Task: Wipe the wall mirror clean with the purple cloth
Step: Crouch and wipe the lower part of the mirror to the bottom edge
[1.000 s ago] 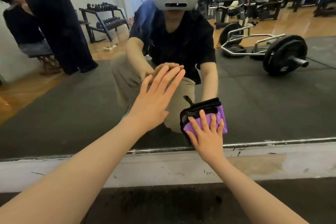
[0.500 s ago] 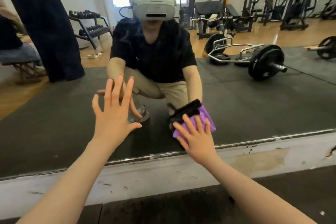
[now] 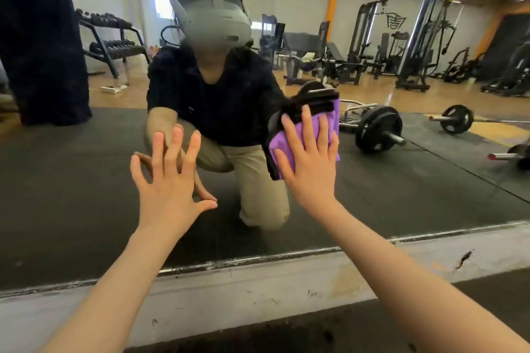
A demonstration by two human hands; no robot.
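- The purple cloth [image 3: 304, 137] was pressed flat against the wall mirror [image 3: 401, 195] by the right hand [image 3: 308, 163], whose fingers were straight and spread over the fabric rather than curled round it.
- Compared with half a second before, the cloth had been carried upward on the glass: it had lain just above the mirror's bottom edge [image 3: 258, 259], and it was now found well above it.
- A dark folded band was seen along the cloth's top and left border, touching the glass.
- The left hand [image 3: 169, 180] was held open with fingers splayed, braced on or just in front of the mirror; whether the palm was actually touching could not be told.
- That hand, too, had been shifted up and to the right, nearer the cloth, though the two hands were kept apart.
- From this an upward stroke was judged to be under way, with the low strip of glass already covered.
- Most of the mirror above and to either side was judged not yet wiped; no streaks could be made out on it.
- Reflected gym equipment, including a loaded barbell [image 3: 378, 132], was seen in the glass.
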